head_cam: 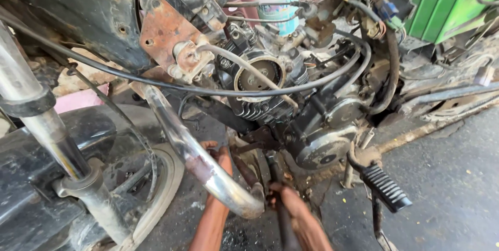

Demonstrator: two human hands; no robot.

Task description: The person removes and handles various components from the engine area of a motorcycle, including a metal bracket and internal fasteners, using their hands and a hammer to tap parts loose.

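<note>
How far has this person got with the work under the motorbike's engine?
Looks done: the engine stands bare, with no covers over it, cables hanging loose. In hand: the left hand reaches behind the chrome exhaust pipe, and the right hand grips a dark tool beneath the engine. Left: the pipe is not yet off. How much remains I can't tell.

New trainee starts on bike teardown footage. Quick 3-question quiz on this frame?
1. True or false: the chrome exhaust pipe passes in front of both hands.
2. What lies right of the engine at lower right: A) ribbed footpeg B) helmet C) spare tyre?
3. What does the right hand grip?

Key:
1. True; the left hand reaches up behind it.
2. A
3. A dark, slim tool pointing up under the engine; its exact kind is unclear.
</note>
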